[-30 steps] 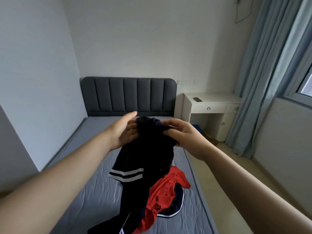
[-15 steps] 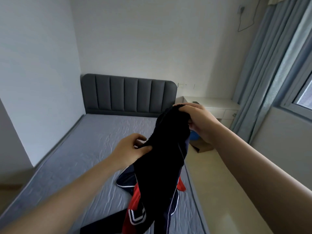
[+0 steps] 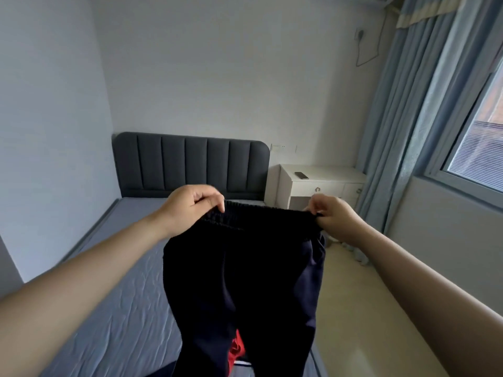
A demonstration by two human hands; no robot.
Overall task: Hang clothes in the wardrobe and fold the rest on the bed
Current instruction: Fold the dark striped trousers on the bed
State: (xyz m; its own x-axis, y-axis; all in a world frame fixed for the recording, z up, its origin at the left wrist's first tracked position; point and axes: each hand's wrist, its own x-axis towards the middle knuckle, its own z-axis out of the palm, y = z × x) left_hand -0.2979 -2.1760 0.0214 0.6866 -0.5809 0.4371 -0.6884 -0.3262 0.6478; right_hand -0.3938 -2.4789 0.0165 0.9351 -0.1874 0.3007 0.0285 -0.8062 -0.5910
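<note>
The bed [image 3: 109,308] fills the left, and dark trousers [image 3: 245,281] hang above its near right edge, stretched by the waistband, probably so the legs fall straight for folding. The left hand [image 3: 190,206] and right hand [image 3: 336,217] each pinch one waistband end in a tight grip. A red garment [image 3: 236,349] shows beneath.

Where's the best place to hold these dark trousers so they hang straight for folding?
By the elastic waistband, one hand pinching each end from above, as the left hand and right hand do now. It's the straight top edge, so the legs hang below.
</note>
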